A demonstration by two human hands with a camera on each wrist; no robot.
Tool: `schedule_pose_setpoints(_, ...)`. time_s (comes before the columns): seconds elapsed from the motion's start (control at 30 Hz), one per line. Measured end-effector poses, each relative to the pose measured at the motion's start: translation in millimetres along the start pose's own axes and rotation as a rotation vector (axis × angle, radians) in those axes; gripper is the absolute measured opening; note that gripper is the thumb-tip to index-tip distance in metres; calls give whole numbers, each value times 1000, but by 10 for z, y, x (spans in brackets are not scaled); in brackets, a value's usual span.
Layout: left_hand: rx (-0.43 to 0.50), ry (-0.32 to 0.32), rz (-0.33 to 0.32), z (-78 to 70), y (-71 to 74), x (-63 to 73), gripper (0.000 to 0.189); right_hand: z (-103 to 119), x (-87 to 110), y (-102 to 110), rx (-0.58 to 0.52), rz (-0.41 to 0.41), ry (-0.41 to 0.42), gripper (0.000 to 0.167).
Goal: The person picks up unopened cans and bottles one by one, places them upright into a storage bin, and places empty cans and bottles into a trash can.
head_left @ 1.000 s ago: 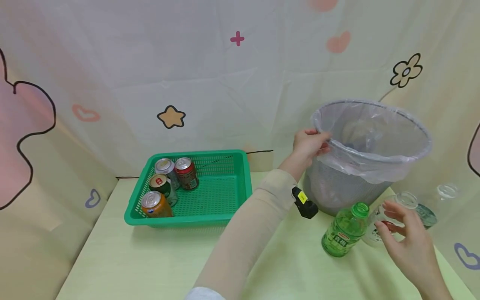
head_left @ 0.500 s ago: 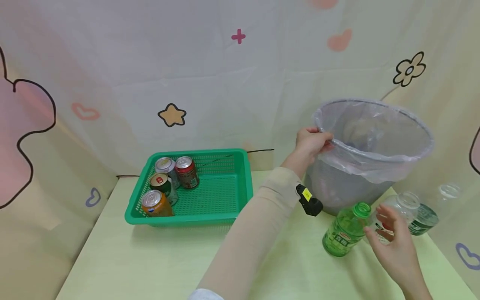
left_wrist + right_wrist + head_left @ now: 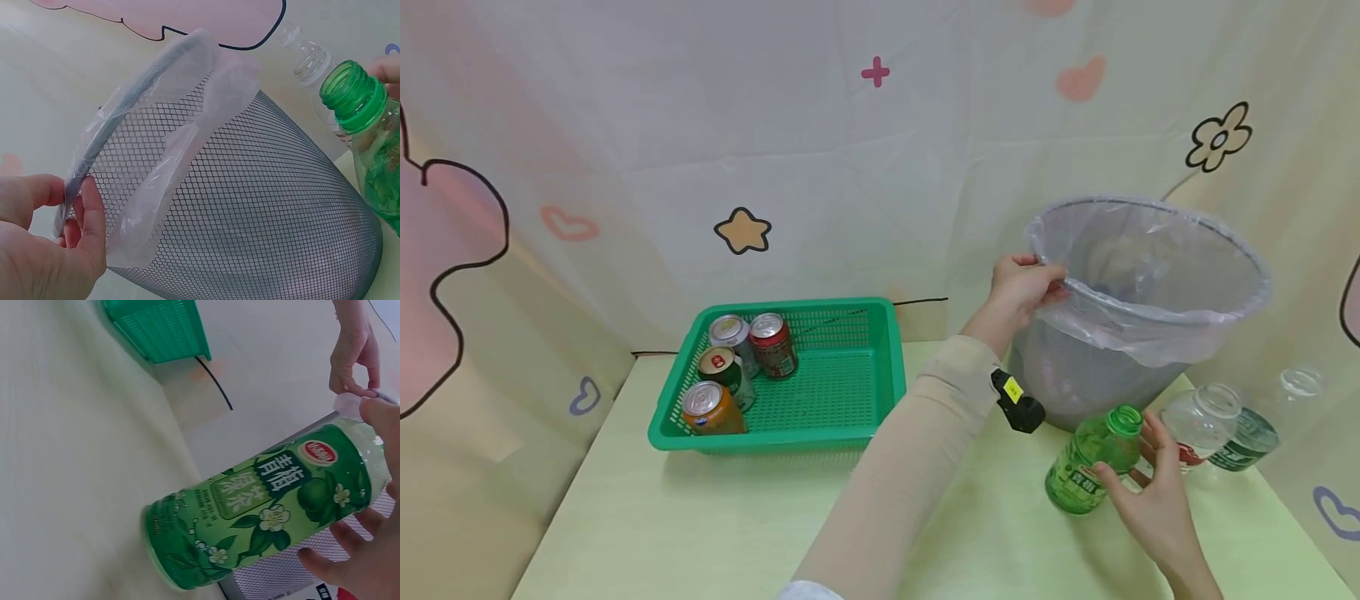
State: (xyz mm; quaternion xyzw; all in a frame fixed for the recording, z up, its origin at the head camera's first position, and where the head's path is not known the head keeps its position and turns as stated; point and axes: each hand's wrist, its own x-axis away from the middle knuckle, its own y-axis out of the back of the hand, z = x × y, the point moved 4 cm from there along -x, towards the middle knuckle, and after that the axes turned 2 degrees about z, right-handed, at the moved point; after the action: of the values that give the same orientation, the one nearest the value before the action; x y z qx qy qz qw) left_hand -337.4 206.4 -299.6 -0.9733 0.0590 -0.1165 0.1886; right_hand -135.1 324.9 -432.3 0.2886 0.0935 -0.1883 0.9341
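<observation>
My left hand [image 3: 1026, 287] pinches the bag-lined rim of a grey mesh trash can [image 3: 1075, 375], thumb on one side and fingers on the other in the left wrist view. The can leans to one side. Around the upper part of a green plastic tea bottle [image 3: 1078, 471] my right hand [image 3: 1157, 500] is spread, thumb before the label and fingers on its far side. The bottle stands uncapped and upright on the table. In the right wrist view the fingertips [image 3: 309, 559] show beside the bottle, not wrapped round it; whether they touch it I cannot tell.
Two clear bottles stand right of my right hand, one with a red label [image 3: 1213, 417] and one with a green label [image 3: 1251, 437]. A green plastic basket [image 3: 850, 442] at left holds several drink cans [image 3: 771, 346]. A patterned curtain [image 3: 820, 167] hangs behind the table [image 3: 700, 533].
My right hand has moved left, from beside the clear bottles to around the green bottle. The left hand stays on the rim, and the green bottle stands where it was.
</observation>
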Motion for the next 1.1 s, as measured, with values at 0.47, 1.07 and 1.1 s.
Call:
schedule_pose_setpoints(0.47, 8, 4, 18, 14, 5, -9, 28, -120, -13, -111, -13, -4, -82, 91)
schedule_pose_setpoints(1.07, 13, 19, 24, 14, 18, -18, 30, -189, -4, -222, -96, 75, -111, 97)
schedule_pose_setpoints(1.1, 15, 18, 27, 16, 20, -20, 30, -197, -5, -229, -97, 73, -118, 98)
